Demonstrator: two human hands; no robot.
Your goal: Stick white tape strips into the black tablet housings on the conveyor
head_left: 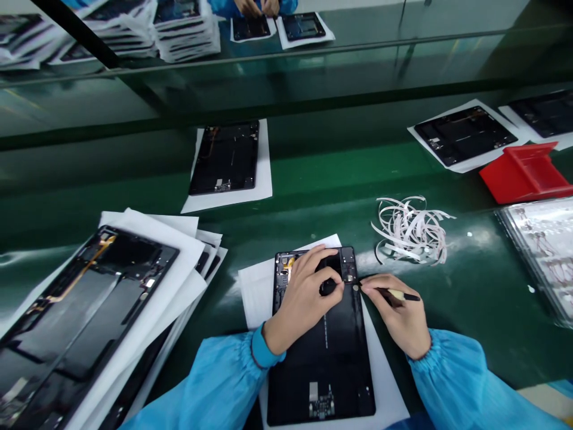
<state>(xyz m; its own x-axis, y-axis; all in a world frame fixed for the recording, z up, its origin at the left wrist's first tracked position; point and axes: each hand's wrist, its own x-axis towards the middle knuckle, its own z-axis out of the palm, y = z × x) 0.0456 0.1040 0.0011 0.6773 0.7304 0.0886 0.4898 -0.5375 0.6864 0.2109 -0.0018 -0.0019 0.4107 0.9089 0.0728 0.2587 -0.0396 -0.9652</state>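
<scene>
Head view: my right fingertips (366, 286) are together, pinching a slim cream-and-black pen-like tool (398, 295) beside a small round metal spot (356, 288) on the panel. My left fingers (324, 258) lie together across the far end of a black rectangular tablet back panel (322, 373); I cannot tell whether they clamp anything. The panel sits between my hands on a white paper sheet (257, 292), its long axis running away from me, tilted slightly, with exposed components at its far end. Around it, on a glossy green workbench (452, 358), lie curled white paper strips (412, 230), a stack of similar black panels on white sheets (89, 316) to my left, and another sheeted panel (224, 158) ahead.
</scene>
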